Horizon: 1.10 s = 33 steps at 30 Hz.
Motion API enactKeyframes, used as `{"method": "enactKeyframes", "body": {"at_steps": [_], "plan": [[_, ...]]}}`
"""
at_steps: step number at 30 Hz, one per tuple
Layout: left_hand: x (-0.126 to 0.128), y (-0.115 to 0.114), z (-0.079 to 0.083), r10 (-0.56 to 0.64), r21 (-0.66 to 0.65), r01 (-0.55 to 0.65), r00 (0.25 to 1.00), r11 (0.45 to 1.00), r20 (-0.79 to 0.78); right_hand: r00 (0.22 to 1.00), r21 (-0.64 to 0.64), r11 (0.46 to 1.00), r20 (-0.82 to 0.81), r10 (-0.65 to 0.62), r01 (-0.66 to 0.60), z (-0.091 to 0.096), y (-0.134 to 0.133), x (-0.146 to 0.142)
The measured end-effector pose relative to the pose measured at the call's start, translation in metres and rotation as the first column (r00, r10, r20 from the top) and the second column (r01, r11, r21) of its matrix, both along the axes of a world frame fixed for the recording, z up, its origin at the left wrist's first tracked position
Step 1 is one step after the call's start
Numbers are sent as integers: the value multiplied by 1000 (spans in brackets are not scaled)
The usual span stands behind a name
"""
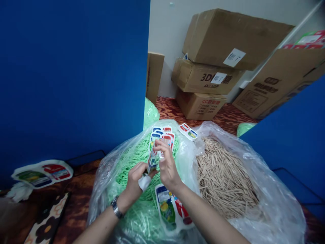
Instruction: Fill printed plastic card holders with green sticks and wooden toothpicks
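Observation:
My left hand (138, 176) grips the lower end of a printed plastic package (153, 157), seen nearly edge-on. A white scrap (144, 182) shows by its fingers. My right hand (167, 166) has bent fingers at the package's upper edge; its exact hold is partly hidden. Below both hands is a clear bag (106, 176) of light green paper shreds (129, 159). Several blue-and-red printed packages (169, 137) lie on the shreds, beyond my hands. A larger twin-panel package (166, 208) rests nearer me, partly behind my right forearm.
To the right stands a bag of brown paper shreds (223, 179). Another twin package (188, 131) lies between the bags. Stacked cardboard boxes (215, 76) stand at the back. Blue panels (71, 74) flank both sides. At left are a printed package (43, 173) and a flower-patterned board (48, 220).

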<state>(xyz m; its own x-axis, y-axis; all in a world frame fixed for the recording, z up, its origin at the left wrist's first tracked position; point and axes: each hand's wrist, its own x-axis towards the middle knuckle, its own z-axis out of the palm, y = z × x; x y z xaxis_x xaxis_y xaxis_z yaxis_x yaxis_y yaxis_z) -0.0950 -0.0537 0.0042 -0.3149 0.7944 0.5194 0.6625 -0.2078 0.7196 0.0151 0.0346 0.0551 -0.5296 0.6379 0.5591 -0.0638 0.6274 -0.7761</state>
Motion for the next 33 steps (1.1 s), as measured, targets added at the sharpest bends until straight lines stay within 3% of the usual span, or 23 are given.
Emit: {"method": "enactKeyframes", "body": {"at_steps": [5, 8, 11, 14, 18, 25, 30, 33], "plan": [[-6, 0, 2, -89, -39, 90, 995, 995, 43, 998, -158, 986, 28, 55, -50, -14, 35, 13], [-7, 0, 3, -155, -29, 158, 985, 987, 81, 980, -372, 913, 34, 196, -169, -25, 47, 13], [-7, 2, 0, -143, -34, 151, 974, 988, 173, 986, -462, 871, -84, 146, -168, -31, 48, 13], [-7, 6, -7, -32, -100, 77, 920, 992, 390, 990, -463, 877, -115, 84, -128, -33, 45, 16], [-4, 16, -9, -46, -105, 155, 745, 982, 666, 993, -477, 874, -111, 48, -96, -35, 45, 21], [-2, 25, -13, -14, -137, 197, 617, 971, 787, 993, -477, 872, -70, 90, -113, -38, 46, 28], [-4, 31, -27, -35, -150, 242, 623, 959, 781, 995, -377, 926, 99, 14, 24, -44, 54, 33], [-5, 37, -25, 33, -194, 125, 760, 973, 650, 986, -300, 948, 152, -64, 108, -49, 72, 31]]}}
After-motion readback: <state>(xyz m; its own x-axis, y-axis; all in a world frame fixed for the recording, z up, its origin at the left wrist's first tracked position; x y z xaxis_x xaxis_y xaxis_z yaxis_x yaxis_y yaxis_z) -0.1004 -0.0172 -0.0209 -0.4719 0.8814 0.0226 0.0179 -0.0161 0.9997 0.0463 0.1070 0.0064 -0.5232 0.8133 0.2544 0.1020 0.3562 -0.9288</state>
